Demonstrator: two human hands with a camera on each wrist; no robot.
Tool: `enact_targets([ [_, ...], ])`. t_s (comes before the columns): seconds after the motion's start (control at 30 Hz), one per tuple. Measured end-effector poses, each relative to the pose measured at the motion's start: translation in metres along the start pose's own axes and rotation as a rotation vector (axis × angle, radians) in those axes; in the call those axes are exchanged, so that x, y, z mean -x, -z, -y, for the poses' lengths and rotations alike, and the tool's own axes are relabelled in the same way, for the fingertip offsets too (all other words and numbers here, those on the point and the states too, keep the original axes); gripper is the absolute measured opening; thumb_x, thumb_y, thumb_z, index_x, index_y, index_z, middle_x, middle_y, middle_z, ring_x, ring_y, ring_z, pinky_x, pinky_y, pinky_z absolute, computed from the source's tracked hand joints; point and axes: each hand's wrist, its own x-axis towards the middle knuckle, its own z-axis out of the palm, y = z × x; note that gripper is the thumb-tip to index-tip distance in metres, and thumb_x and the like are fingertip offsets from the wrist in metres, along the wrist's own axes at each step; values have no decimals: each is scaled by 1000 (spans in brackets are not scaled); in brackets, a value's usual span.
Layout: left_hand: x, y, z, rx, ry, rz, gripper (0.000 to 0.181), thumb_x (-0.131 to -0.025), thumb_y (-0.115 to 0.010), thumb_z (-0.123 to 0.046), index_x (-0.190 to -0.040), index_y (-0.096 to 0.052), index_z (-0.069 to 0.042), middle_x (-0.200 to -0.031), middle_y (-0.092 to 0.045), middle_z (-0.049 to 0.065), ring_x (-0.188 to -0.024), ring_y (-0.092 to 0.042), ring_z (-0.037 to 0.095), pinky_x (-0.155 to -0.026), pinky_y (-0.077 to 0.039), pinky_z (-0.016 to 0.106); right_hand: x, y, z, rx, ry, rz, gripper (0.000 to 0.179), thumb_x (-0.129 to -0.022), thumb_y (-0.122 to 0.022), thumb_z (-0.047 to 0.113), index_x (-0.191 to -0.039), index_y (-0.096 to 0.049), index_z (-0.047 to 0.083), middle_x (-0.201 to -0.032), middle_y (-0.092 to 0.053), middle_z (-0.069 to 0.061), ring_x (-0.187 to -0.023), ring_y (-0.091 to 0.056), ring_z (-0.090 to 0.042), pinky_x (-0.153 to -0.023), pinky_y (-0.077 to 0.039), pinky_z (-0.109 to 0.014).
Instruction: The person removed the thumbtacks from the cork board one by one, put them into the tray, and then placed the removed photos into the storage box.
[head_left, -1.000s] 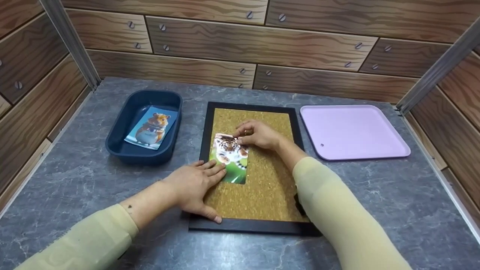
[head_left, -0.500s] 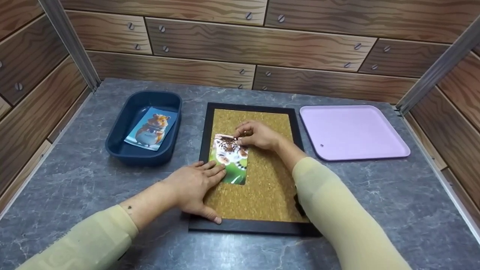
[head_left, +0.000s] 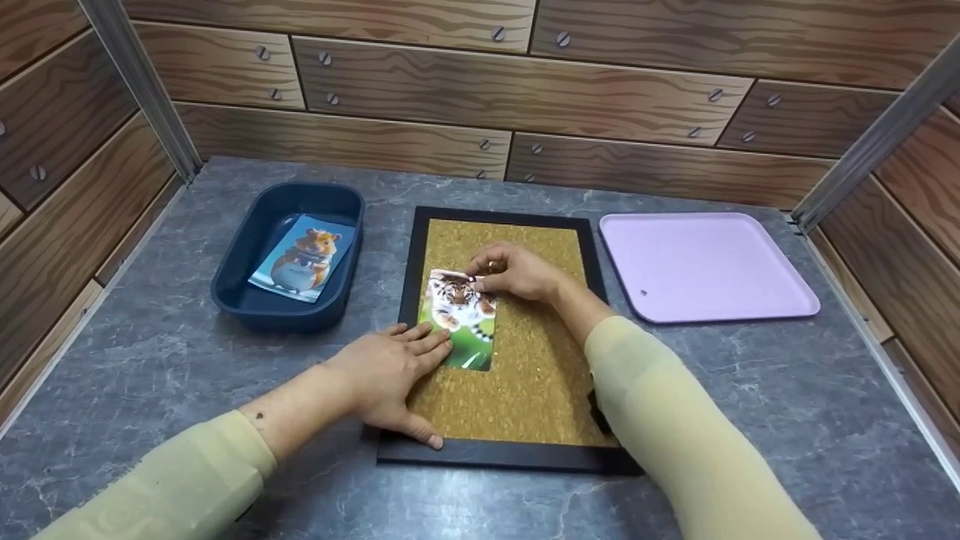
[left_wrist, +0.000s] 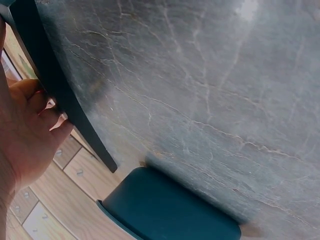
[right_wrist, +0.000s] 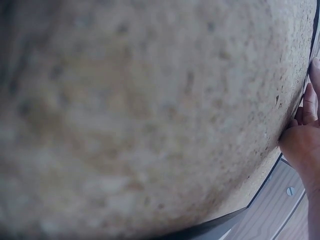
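A cork board (head_left: 525,397) with a black frame lies on the table. On its left half lies a photo (head_left: 469,319) of a tiger cub. My left hand (head_left: 390,371) lies spread over the board's left side, fingertips on the photo's lower left edge and thumb on the frame's lower edge. At the photo's top edge my right hand (head_left: 521,271) pinches a small dark pin (head_left: 472,278) between thumb and forefinger, its point hidden. The right wrist view shows mostly blurred cork (right_wrist: 175,110), with the right hand's fingers (right_wrist: 309,102) at the edge.
Left of the board stands a dark blue bin (head_left: 289,319) holding a hamster picture (head_left: 306,259). To the right lies a lilac tray (head_left: 712,262) with one tiny dark thing (head_left: 644,292) near its corner. Wood-patterned walls (head_left: 450,82) close off the back and sides.
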Motion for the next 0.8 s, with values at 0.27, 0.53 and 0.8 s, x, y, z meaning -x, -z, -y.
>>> enact_targets([
  [0.27, 0, 0, 0, -1, 3, -3, 127, -79, -58, -93, -167, -31, -6, -174, -24, 10, -160, -23, 33, -128, -23, 52, 0, -1, 0, 1, 3, -1, 28, -94, -78, 4, -121, -76, -3, -137, -66, -19, -138, -53, -35, -123, -32, -46],
  [0.53, 2, -1, 0, -9, 8, 6, 128, -79, -57, -94, -168, -29, -7, -175, -23, 9, -160, -22, 32, -129, -22, 51, 1, -2, 3, -7, -3, -1, 27, -94, -78, 3, -120, -76, -3, -137, -66, -18, -137, -53, -34, -123, -33, -45],
  [0.8, 1, -2, -1, -13, -1, -13, 127, -79, -59, -93, -167, -31, -5, -174, -26, 11, -160, -24, 34, -128, -22, 52, 0, -2, 0, -28, -11, -9, 27, -93, -79, 2, -119, -76, -3, -136, -65, -18, -134, -54, -32, -121, -35, -43],
])
